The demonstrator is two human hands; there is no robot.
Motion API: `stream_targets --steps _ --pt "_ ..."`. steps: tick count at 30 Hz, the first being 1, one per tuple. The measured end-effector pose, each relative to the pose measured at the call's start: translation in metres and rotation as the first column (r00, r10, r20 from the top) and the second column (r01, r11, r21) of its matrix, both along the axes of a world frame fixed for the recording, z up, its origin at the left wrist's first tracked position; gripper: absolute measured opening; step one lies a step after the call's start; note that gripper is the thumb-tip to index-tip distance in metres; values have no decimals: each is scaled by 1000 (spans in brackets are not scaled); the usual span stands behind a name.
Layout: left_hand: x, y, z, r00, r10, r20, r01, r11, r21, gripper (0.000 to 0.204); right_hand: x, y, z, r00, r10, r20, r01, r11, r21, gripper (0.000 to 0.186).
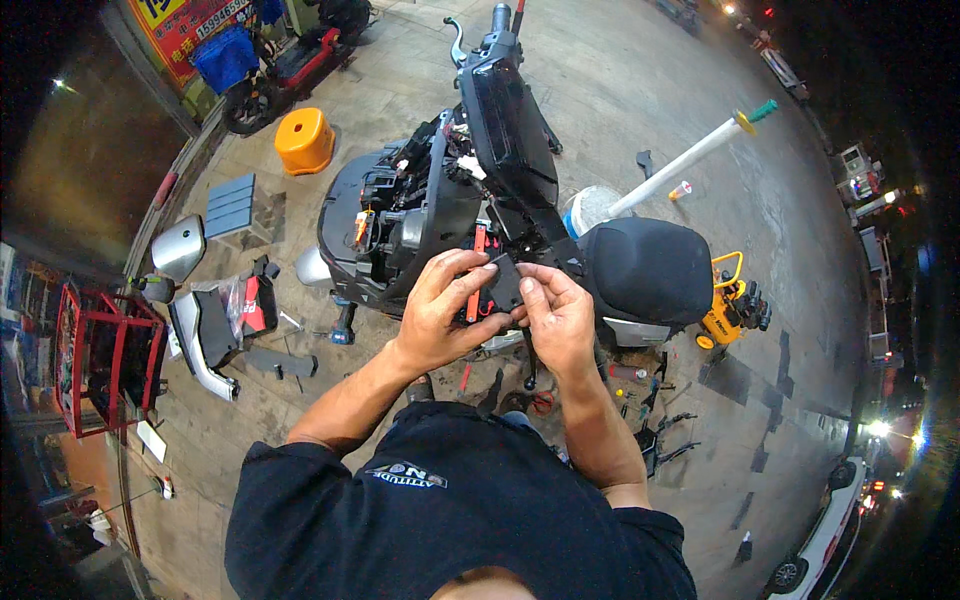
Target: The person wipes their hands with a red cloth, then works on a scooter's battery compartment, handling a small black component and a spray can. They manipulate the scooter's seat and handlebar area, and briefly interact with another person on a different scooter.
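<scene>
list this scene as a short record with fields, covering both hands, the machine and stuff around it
left hand: fingers on the left side of a small black piece
right hand: thumb and fingers at the piece's right side
machine: scooter, front bodywork opened, wiring exposed; black seat at right
left floor: orange stool, red metal rack
right floor: white bucket, yellow wheeled machine
</scene>
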State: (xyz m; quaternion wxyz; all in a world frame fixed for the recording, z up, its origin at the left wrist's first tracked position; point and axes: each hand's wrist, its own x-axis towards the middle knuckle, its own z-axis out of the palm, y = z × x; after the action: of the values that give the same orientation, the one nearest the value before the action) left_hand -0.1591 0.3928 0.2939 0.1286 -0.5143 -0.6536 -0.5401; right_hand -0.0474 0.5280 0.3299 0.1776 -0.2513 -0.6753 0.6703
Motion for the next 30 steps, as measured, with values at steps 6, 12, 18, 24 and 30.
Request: stream_targets --steps 6,12,18,24,30 --pt "-16 14 -12 992 72 104 -77 996 42 49 -4 -2 -3 994 -54 -92 66 989 131 29" --pt "-40 40 -19 989 128 80 -130 991 24 46 42 18 -9 955 -254 -154 287 920 266 33" --pt "-45 46 -17 982 147 114 -145 989 -26 47 86 45 -36 904 -415 -105 407 759 508 28" --pt "-44 50 -18 980 141 141 -138 990 -29 57 99 55 -61 906 -414 -90 401 769 497 29" --pt "-43 51 -16 976 150 158 -145 988 -43 56 99 57 -67 930 -351 -113 360 799 481 31"
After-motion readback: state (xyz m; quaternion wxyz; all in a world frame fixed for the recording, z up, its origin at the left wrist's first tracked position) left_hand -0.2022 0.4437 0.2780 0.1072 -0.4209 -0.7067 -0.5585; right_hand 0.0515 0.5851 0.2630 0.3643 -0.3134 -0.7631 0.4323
